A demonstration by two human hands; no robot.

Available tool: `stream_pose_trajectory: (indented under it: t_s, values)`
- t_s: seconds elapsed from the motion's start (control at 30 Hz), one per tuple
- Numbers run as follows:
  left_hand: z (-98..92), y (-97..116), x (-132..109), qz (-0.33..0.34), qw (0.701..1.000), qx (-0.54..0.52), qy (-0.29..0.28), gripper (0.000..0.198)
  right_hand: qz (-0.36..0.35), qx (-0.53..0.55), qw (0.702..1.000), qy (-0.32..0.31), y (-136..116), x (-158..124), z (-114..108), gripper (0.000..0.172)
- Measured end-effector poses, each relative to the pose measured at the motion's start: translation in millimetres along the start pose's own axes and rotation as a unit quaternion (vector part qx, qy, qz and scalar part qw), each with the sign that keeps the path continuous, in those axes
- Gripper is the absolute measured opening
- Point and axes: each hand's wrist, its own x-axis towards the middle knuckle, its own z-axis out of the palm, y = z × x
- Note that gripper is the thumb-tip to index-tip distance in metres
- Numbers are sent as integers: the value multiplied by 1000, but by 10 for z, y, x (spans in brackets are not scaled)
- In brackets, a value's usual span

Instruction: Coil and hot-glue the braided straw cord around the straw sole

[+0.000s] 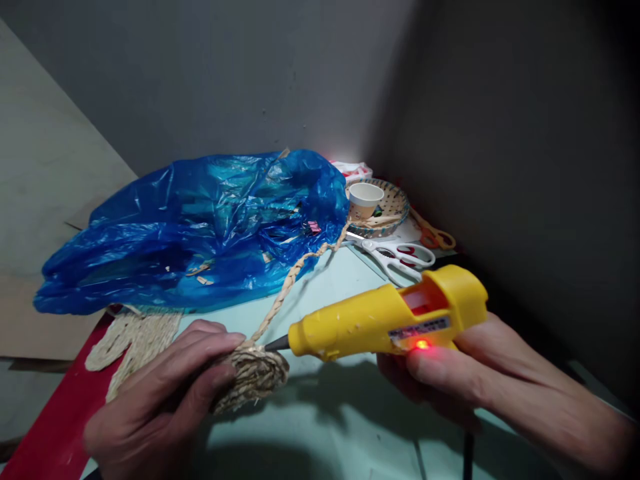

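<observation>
My right hand (450, 377) grips a yellow hot glue gun (385, 317) whose red light is on. Its dark nozzle touches the edge of a small coiled braided-straw disc (255, 377). My left hand (165, 400) is closed round that coil, holding it tilted above the pale green table (340, 420). A braided straw cord (295, 273) runs from the coil up and to the right toward the blue bag.
A crumpled blue plastic bag (200, 227) lies behind the hands. A flat woven straw piece (133, 340) rests on a red sheet (55, 420) at left. White-handled scissors (400, 257), a woven tray (393, 207) with a paper cup (365, 198) sit in the corner against grey walls.
</observation>
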Motion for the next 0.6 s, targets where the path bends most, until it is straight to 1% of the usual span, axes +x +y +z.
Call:
stream_pose_trajectory:
  t_s: [0.1,0.23,0.33,0.4,0.5,0.57,0.6]
  values:
    - [-10,-4,3,-4,1000,-5,-10,37,4,7,1000,-7,19,7,7,46]
    - [-61,-23,2,-2,1000,-1,-5,32,-3,8,1000,0,-3,-3,14,47]
    - [-113,-66,-1,4,999,26,-29,28,-10,15,1000,2,-30,-31,20,46]
    - [-132,-93,-4,-8,998,37,-41,26,-8,17,1000,11,-46,-44,24,45]
    - [-139,-122,-10,-39,999,26,-22,27,-12,18,1000,11,-62,-37,22,42]
    - [-142,-138,-14,-36,999,17,-7,29,-23,17,1000,3,-65,-23,14,40]
    - [-145,-145,-15,-28,999,13,-10,30,-26,17,1000,-2,-64,-17,8,40]
